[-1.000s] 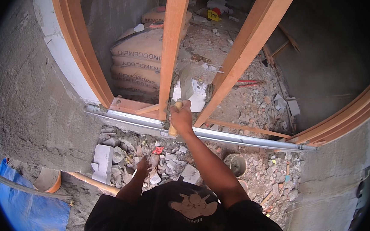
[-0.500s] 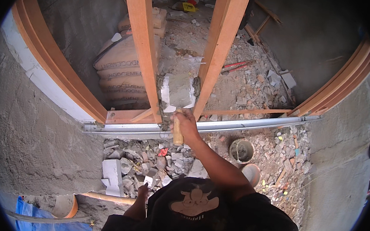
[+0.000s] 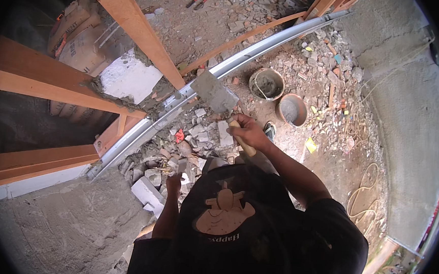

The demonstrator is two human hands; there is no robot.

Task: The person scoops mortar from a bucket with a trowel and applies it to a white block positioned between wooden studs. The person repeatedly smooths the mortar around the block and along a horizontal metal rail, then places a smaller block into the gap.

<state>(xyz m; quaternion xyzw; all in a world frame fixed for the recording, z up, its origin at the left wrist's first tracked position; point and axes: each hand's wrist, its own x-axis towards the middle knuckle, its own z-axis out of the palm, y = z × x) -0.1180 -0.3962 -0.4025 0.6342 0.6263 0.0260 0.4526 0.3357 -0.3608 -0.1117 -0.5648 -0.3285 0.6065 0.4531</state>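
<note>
My right hand (image 3: 250,133) is wrapped round the wooden handle of a trowel (image 3: 215,93). Its flat, rectangular blade is smeared with grey mortar and lies over the metal channel and the rubble beside it. A white block (image 3: 130,76) with grey mortar along its edges sits between two wooden posts (image 3: 137,32). Lower down, my left hand (image 3: 174,183) hangs over the broken masonry with its fingers curled. A small grey piece shows at its fingertips, too unclear to name. Right of the trowel stand a bucket of wet mortar (image 3: 267,85) and a second bucket (image 3: 292,110) with grey contents.
A bowed metal channel (image 3: 251,51) runs across the opening at the posts' feet. Rubble (image 3: 194,135) covers the ground, with a loose white block (image 3: 147,195) near my left arm. Cement sacks (image 3: 78,40) lean behind the posts. A rope (image 3: 363,198) coils by the right wall.
My view has turned to the right. The trowel has come away from the white block between the posts and swung toward the buckets, still in my right hand.
</note>
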